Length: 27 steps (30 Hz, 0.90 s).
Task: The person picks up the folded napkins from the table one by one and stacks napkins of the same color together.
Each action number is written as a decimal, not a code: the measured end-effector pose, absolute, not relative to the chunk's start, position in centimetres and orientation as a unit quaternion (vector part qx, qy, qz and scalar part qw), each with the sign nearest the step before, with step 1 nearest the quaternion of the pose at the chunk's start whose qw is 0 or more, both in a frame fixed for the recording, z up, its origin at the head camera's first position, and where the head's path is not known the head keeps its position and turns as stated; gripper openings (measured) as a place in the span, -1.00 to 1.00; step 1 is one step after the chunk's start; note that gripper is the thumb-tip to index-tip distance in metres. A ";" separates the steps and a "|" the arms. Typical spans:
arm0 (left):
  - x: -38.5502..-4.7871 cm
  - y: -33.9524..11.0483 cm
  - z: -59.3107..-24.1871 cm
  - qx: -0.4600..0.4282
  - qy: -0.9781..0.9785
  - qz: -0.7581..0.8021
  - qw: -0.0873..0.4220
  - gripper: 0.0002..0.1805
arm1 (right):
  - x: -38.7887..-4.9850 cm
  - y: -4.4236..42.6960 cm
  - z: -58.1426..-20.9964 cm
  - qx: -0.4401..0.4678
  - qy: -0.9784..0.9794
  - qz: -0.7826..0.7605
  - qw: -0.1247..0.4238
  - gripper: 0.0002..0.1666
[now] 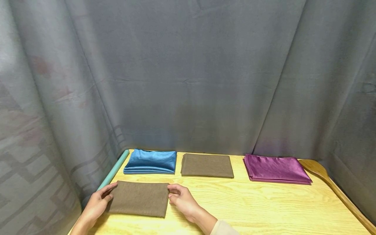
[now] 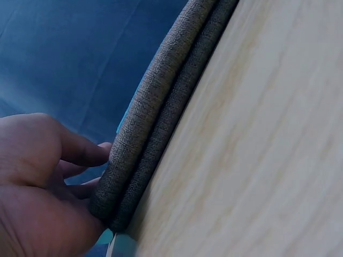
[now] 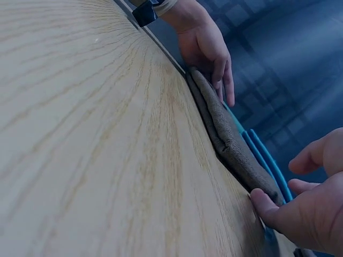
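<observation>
A folded brown cloth (image 1: 137,199) lies flat at the front left of the wooden table. At its left edge is my left hand (image 1: 96,204), its fingers and thumb touching the cloth near the far left corner. My right hand (image 1: 186,203) touches the opposite edge with thumb and fingertips. In the right wrist view the thumb (image 3: 262,206) rests against the cloth's end, while the other fingers stay apart from it. The left wrist view shows the cloth's doubled side (image 2: 150,112) with my left fingers beside it.
Along the back lie a folded blue satin cloth (image 1: 151,161), another folded brown cloth (image 1: 207,165) and a folded purple satin cloth (image 1: 276,168). A teal rod (image 1: 114,169) lies along the left edge, a long wooden spoon (image 1: 330,182) along the right. Grey curtains (image 1: 188,78) surround the table.
</observation>
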State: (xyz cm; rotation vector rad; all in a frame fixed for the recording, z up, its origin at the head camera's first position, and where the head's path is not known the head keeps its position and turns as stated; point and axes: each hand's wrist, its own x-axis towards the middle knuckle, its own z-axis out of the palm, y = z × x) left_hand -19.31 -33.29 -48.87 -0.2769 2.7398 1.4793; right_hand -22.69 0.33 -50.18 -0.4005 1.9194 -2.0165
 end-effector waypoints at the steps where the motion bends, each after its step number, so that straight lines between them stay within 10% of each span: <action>1: -19.3 -33.3 -48.9 -0.090 0.876 0.474 0.008 -0.42 | -22.7 0.3 -50.2 -0.139 0.673 -0.707 0.164 -0.48; 27: -19.1 -33.4 -49.5 -0.102 0.772 0.625 0.051 -0.47 | -22.9 0.3 -50.6 -0.119 0.646 -0.736 0.163 -0.51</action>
